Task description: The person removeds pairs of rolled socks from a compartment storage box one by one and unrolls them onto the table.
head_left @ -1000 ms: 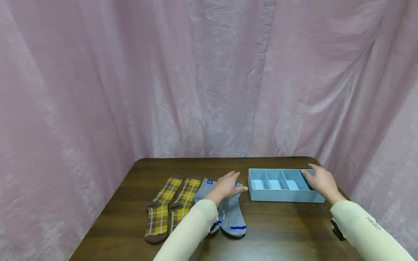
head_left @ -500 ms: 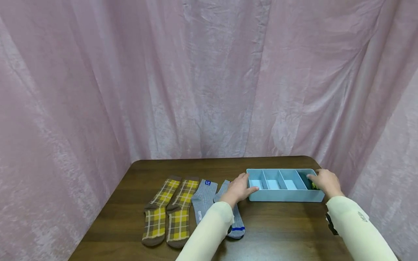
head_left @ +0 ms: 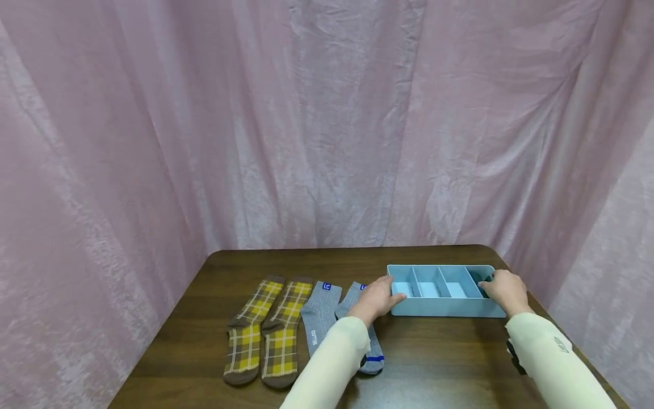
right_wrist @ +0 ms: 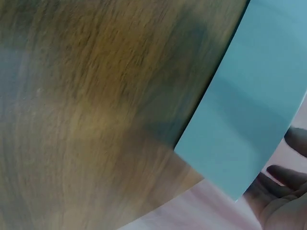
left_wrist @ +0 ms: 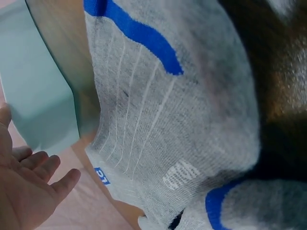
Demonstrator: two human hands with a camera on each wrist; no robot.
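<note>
Staged recording booth, not lived-in room. Wrinkled pink curtain (head_left: 327,125) hung on far, left and right sides, closing off everything behind. Single dark wood-grain surface (head_left: 286,261) with rounded far corners set inside it. Household items laid out in neat order: socks (head_left: 278,324) in row at left, light-blue divided tray (head_left: 441,307) at right.

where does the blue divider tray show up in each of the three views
Head: the blue tray lies right of centre on the table, left hand at its left end, right hand at its right end.
Left wrist: one tray wall at the upper left, beside the grey sock.
Right wrist: a tray corner fills the upper right.
Shared landmark: the dark wood table.
</note>
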